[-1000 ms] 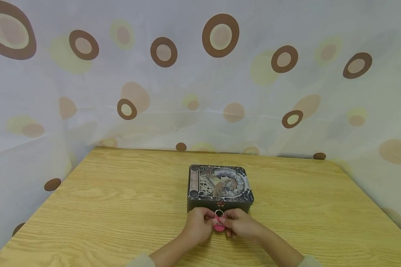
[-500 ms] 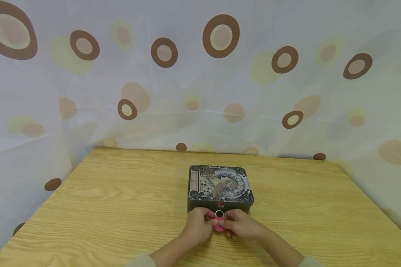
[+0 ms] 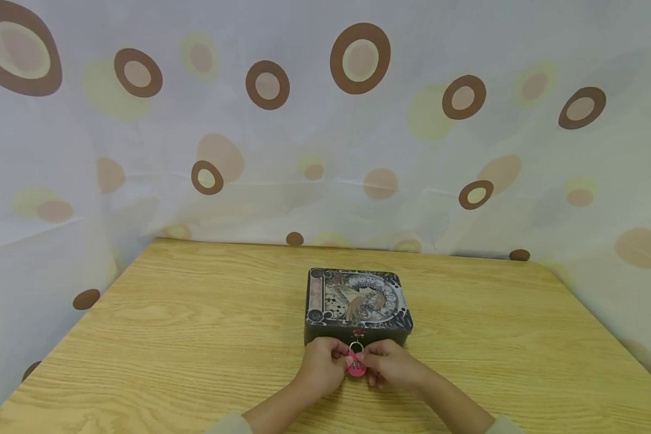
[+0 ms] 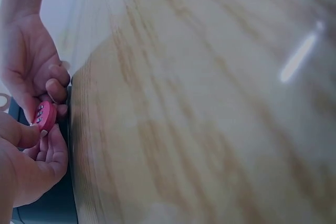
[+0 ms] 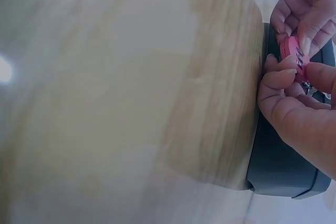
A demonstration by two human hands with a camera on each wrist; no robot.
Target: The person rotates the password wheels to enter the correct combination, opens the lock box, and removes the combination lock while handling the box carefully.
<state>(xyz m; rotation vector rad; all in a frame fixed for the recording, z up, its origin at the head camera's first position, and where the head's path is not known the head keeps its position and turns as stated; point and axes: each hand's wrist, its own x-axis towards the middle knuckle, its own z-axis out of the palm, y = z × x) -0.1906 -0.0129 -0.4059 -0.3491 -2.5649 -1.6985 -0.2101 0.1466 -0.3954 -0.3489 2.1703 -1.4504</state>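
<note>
A pink combination padlock [image 3: 357,368] with a silver shackle hangs at the front of a dark box [image 3: 358,298] with a printed lid. The left hand [image 3: 323,367] pinches the padlock's left side between thumb and fingers. From the other side the right hand [image 3: 393,363] grips it, thumb by the number dials. In the left wrist view the padlock [image 4: 45,116] shows its row of dials between both hands. The right wrist view has the padlock [image 5: 295,56] held in the fingertips of both hands, the dark box [image 5: 283,161] behind them.
The box stands on a wood-grain table [image 3: 195,313], a little right of its middle. A pale curtain [image 3: 304,132] with brown and yellow circles hangs behind and along the sides. A small red latch [image 3: 358,333] sits on the box's front, above the padlock.
The right thumb shifts slightly over the padlock's dials, covering them half a second ago and showing more of them now. Both hands and the box otherwise keep their places.
</note>
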